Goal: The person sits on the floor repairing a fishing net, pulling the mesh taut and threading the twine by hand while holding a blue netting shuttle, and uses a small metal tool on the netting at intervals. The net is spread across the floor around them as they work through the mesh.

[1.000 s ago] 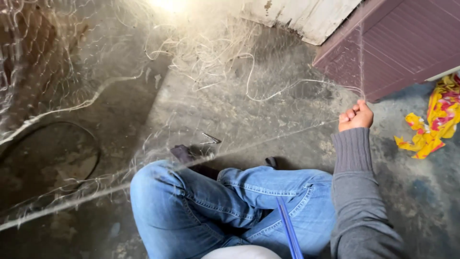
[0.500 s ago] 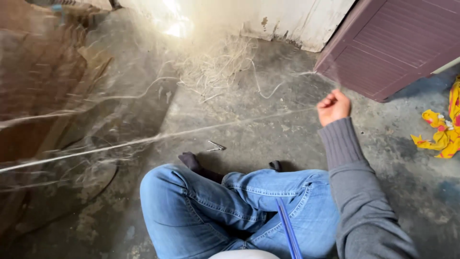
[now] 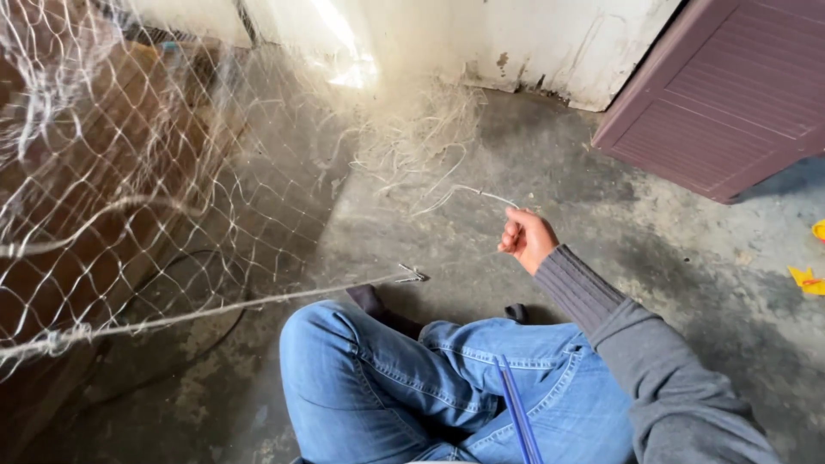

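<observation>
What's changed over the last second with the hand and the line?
The right hand, fist still closed on the thin white line, came leftward from the maroon door panel toward the knee. The net now fills more of the left view. The crossed legs in jeans stayed put.

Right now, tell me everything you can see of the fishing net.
The net is a pale, thin, translucent mesh of diamond-shaped openings, seemingly nylon line. It hangs spread across the left of the view, above the concrete floor, bunched at the upper left. A thicker whitish cord runs along its lower edge toward the raised knee. A loose tangle of strands lies by the wall, and one strand leads into the closed right hand.
</observation>
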